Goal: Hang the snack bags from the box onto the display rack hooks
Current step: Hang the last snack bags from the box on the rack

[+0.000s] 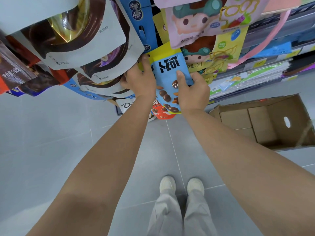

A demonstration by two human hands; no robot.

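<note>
Cardboard box shows no bags, so this is likely the last one. Left hand and right hand both pinch the blue almond-chocolate bag — seemingly not yet hooked.

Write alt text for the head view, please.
The right hand pinches a blue bag at a rack of hanging bags; the left hand touches its other edge. An open box sits on the floor at right.
</note>
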